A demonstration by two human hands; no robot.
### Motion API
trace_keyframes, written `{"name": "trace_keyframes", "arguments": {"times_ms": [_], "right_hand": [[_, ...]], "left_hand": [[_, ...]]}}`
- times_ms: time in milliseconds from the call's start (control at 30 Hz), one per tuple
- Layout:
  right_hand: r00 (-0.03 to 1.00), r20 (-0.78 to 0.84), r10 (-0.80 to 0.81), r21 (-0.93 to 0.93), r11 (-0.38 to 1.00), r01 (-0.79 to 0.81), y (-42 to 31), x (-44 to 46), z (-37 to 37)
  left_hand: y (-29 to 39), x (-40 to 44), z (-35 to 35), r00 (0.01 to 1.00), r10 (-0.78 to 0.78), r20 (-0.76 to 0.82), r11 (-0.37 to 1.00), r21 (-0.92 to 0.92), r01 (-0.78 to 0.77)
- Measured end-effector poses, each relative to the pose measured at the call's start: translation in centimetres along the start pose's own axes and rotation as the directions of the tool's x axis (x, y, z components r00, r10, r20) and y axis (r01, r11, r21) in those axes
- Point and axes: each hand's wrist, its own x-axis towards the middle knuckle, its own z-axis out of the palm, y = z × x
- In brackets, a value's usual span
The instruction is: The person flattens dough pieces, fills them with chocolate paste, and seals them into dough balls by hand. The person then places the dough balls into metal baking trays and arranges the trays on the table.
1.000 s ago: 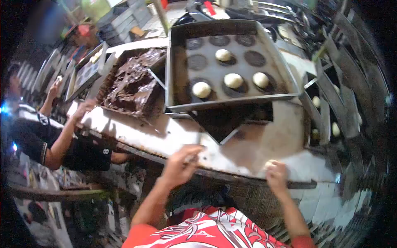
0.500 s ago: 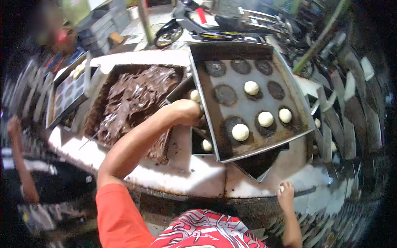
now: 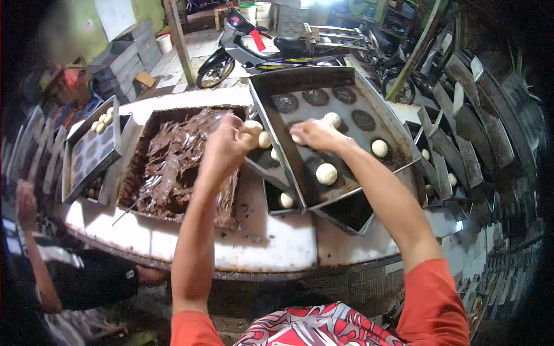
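My left hand (image 3: 226, 141) is curled round a pale dough ball (image 3: 252, 127) by the right edge of the chocolate-filled tray; another dough ball (image 3: 264, 140) sits close to its fingertips. My right hand (image 3: 318, 135) reaches into the large metal baking tray (image 3: 393, 128), its fingers closed over a dough ball (image 3: 298, 138) on the left-middle round mark. Several more balls rest in this tray, including a dough ball (image 3: 326, 173) at the front and a dough ball (image 3: 379, 148) at the right. The right hand partly covers the tray's middle.
A tray of chocolate spread (image 3: 173, 155) lies left of the baking tray. Farther left is a tilted tray (image 3: 92, 147) with dough balls. Stacked trays (image 3: 461, 121) stand at right. Behind the table are a motorbike (image 3: 271, 49) and poles; a person (image 3: 69, 104) is at left.
My right hand has come up from the table's front edge into the baking tray with a dough ball. My left hand has drawn back left from beside that tray, bringing dough balls into view.
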Motion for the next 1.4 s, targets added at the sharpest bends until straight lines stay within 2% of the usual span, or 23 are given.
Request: {"name": "trace_keyframes", "arguments": {"times_ms": [33, 100, 133, 200, 233, 267, 300, 367, 433, 500, 567, 600, 700, 833, 867, 900, 967, 1033, 1100, 1167, 1300, 1367, 1400], "right_hand": [[1.0, -0.001, -0.02, 0.006, 1.0, 0.02, -1.3, -0.6, -0.6], [0.876, -0.39, 0.283, 0.254, 0.948, -0.194, -6.0, -2.7, -4.3], [0.863, -0.501, 0.069, 0.326, 0.939, 0.114, -6.7, -5.0, -5.7], [0.826, -0.562, 0.037, 0.467, 0.838, 0.281, -12.4, -12.8, -8.9], [0.731, -0.682, -0.022, 0.363, 0.857, 0.365, -14.3, -17.1, -8.2], [0.718, -0.691, 0.084, 0.328, 0.922, 0.208, -16.4, -21.0, -5.6], [0.662, -0.747, -0.064, 0.497, 0.607, 0.62, -17.0, -22.0, -1.5], [0.839, -0.522, -0.153, 0.581, 0.656, 0.481, -21.5, -23.9, 4.7], [0.921, -0.388, -0.027, 0.635, 0.717, 0.289, -25.6, -21.9, 11.3], [0.925, -0.379, 0.024, 0.594, 0.773, 0.223, -25.7, -19.3, 16.9], [0.8, -0.317, 0.51, 0.75, 0.651, -0.118, -24.8, -15.9, 17.3], [0.807, -0.33, 0.489, 0.698, 0.703, -0.14, -24.7, -14.1, 17.3], [0.827, -0.273, 0.492, 0.724, 0.671, -0.16, -24.2, -10.6, 20.7], [0.78, -0.425, 0.46, 0.629, 0.769, -0.111, -29.2, -12.8, 19.7], [0.776, -0.612, 0.152, 0.392, 0.91, 0.131, -31.3, -11.7, 17.1], [0.778, -0.603, 0.177, 0.396, 0.913, 0.1, -32.2, -10.4, 14.8], [0.893, -0.398, 0.21, 0.535, 0.844, 0.04, -32.2, -6.2, 11.1], [0.949, -0.306, 0.073, 0.354, 0.934, 0.042, -31.2, -2.1, 10.3], [0.984, -0.174, -0.036, 0.169, 0.983, 0.066, -30.7, 0.4, 11.0], [0.97, 0.244, 0.023, -0.198, 0.98, 0.027, -30.6, 2.6, 12.5], [0.942, 0.332, -0.054, -0.067, 0.994, 0.081, -30.7, 4.2, 10.5], [0.975, 0.187, -0.122, 0.063, 0.992, 0.113, -31.3, 2.4, 8.6], [0.986, 0.051, -0.16, 0.243, 0.959, 0.143, -32.0, 0.8, 8.2]], "left_hand": [[0.3, -1.6, -2.0, 0.999, -0.036, -0.024, 0.989, -0.147, 0.033], [-0.7, -7.9, -4.6, 0.992, -0.115, -0.05, 0.765, -0.642, 0.056], [-2.4, -11.8, -4.9, 0.995, -0.05, -0.087, 0.661, -0.749, -0.033], [-2.6, -19.8, -3.3, 0.948, -0.314, -0.051, 0.369, -0.927, 0.072], [-3.7, -24.0, -2.2, 0.914, -0.406, 0.028, 0.442, -0.869, 0.223], [-4.5, -27.6, -0.2, 0.891, -0.443, 0.098, 0.201, -0.958, 0.205], [-4.0, -30.0, 1.1, 0.846, -0.484, 0.225, -0.046, -0.971, 0.233], [-3.5, -33.2, 5.6, 0.738, -0.646, 0.196, 0.122, -0.927, 0.354], [-3.1, -34.6, 8.6, 0.758, -0.611, 0.229, 0.245, -0.856, 0.456], [-3.4, -34.9, 9.4, 0.828, -0.476, 0.297, 0.158, -0.897, 0.412], [-3.9, -34.2, 6.3, 0.823, -0.457, 0.337, 0.009, -0.924, 0.383], [-4.4, -33.7, 4.8, 0.81, -0.433, 0.397, -0.145, -0.917, 0.372], [-8.9, -31.6, 3.1, 0.806, -0.447, 0.387, -0.24, -0.92, 0.308], [-12.9, -28.7, 1.6, 0.777, -0.616, 0.131, 0.326, -0.856, 0.402], [-11.9, -27.4, 0.3, 0.827, -0.54, 0.156, 0.409, -0.81, 0.419], [-11.7, -27.5, -0.6, 0.896, -0.371, 0.245, 0.611, -0.662, 0.434], [-11.3, -26.8, -1.3, 0.864, -0.324, 0.385, 0.101, -0.894, 0.436], [-12.3, -25.7, -4.0, 0.874, -0.273, 0.402, -0.132, -0.915, 0.38], [-14.7, -25.7, -6.1, 0.875, -0.228, 0.426, -0.252, -0.894, 0.37], [-16.0, -25.6, -6.5, 0.748, -0.507, 0.428, -0.228, -0.904, 0.363], [-17.8, -24.9, -5.9, 0.657, -0.639, 0.4, -0.331, -0.914, 0.235], [-18.1, -23.7, -5.9, 0.611, -0.673, 0.416, -0.389, -0.902, 0.186], [-18.0, -22.4, -6.2, 0.694, -0.582, 0.424, -0.512, -0.854, 0.092]]}}
